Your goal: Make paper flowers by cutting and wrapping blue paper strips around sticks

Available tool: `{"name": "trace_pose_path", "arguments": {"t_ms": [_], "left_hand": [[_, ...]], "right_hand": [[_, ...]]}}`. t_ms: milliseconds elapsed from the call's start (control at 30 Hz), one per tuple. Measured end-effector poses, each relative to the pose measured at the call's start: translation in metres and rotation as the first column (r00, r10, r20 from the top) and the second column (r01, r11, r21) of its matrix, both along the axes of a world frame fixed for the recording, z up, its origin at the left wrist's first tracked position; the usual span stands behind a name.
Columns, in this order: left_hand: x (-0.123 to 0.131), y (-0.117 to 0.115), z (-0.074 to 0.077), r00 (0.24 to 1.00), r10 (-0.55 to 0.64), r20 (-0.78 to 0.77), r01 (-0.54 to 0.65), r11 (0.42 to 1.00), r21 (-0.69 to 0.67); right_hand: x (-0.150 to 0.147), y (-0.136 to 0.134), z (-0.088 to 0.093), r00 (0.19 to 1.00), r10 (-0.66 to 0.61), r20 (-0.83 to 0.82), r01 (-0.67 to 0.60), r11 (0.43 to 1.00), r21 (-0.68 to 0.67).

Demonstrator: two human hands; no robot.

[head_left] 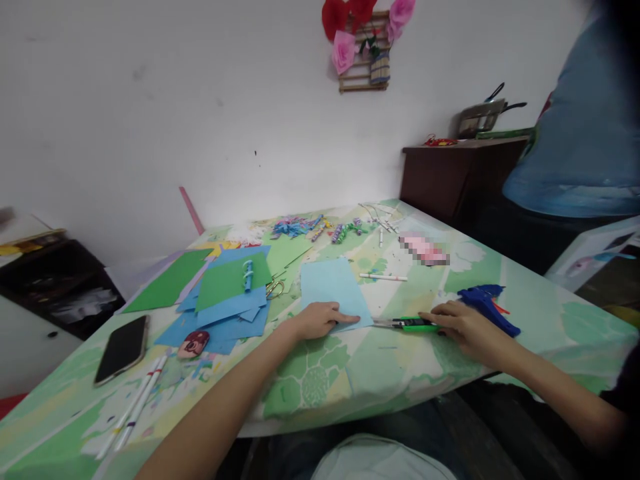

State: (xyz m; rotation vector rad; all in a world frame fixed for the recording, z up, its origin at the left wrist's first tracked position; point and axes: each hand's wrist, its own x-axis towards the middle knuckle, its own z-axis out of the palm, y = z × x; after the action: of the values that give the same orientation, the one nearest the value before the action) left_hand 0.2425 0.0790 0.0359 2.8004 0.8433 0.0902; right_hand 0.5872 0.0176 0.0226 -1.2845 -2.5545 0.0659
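- Premises: apparently a home room.
- Floral tablecloth point(320, 383) bears coloured paper sheets point(330, 283).
- Paper flowers point(343, 52) hang on the white wall point(150, 100).
- Cookware point(477, 120) stands on a dark cabinet point(435, 177).

Light blue sheet point(330, 283), flat, green cutter point(417, 325) by its corner

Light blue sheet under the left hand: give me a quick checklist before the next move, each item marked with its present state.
1. Left hand on the light blue sheet: ok, it rests on the near part.
2. Right hand on the green cutter: ok, it holds the handle's end.
3. Blade clear of the left hand: not ok, in my judgement; the extended index finger points toward it, close by.
4. Blade touching the sheet: cannot tell; its tip is at the near right corner.
5. White stick off the sheet: ok, it lies beyond the cutter.
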Motion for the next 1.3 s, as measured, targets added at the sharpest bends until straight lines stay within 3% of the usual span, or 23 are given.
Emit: {"name": "trace_pose_path", "arguments": {"t_ms": [200,867,1200,1300], "left_hand": [[0.001,-0.002,0.002,1.000,0.014,-0.013,-0.014,1.000,-0.013],[0.001,0.013,0.003,0.997,-0.078,-0.022,0.077,0.995,-0.057],[-0.009,0.009,-0.019,0.965,0.014,0.261,0.014,0.994,-0.104],[-0.010,0.006,-0.021,0.959,0.008,0.284,0.021,0.995,-0.098]], "right_hand": [[0.006,-0.006,-0.005,1.000,-0.018,-0.004,0.018,1.000,0.012],[-0.014,-0.016,-0.006,0.999,-0.051,0.010,0.050,0.998,0.032],[-0.012,-0.020,-0.009,0.998,-0.068,0.011,0.067,0.993,0.098],[-0.016,-0.021,-0.009,0.997,-0.068,0.029,0.065,0.992,0.110]]}}
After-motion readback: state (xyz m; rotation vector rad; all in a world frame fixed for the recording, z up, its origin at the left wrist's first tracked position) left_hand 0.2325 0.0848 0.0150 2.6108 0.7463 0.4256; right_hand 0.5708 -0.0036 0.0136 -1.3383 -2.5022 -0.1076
